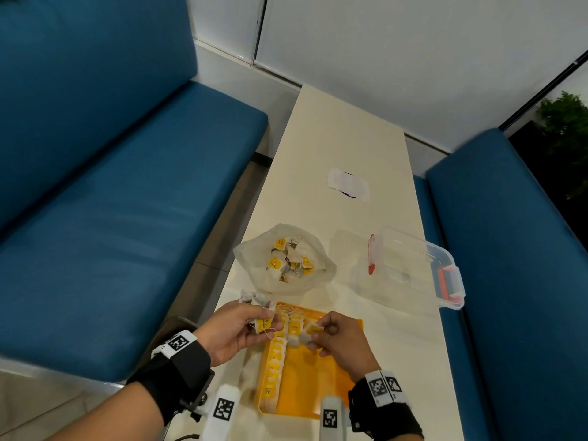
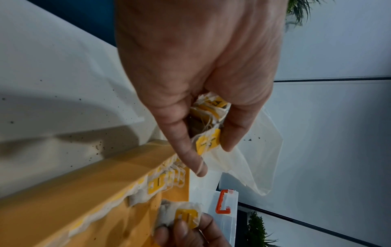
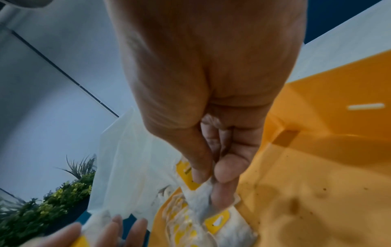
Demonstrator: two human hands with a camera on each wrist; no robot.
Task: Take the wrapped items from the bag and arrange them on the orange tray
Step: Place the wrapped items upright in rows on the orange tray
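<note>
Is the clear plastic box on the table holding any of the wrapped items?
No. In the head view the clear box looks empty; the wrapped items sit in the bag, the tray and both hands.

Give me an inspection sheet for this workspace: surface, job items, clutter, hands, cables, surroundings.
Surface: pale narrow table, dark specks near the tray.
Job's things: open bag still holding tea bags; orange tray with a row of tea bags along its left side, the rest bare.
Clutter: clear box with red clips; white paper.
Hands: left hand holds several tea bags; right hand pinches one over the tray.
Cables: one dark cable at the bottom edge.
Surroundings: blue benches both sides, white wall, plant.
</note>
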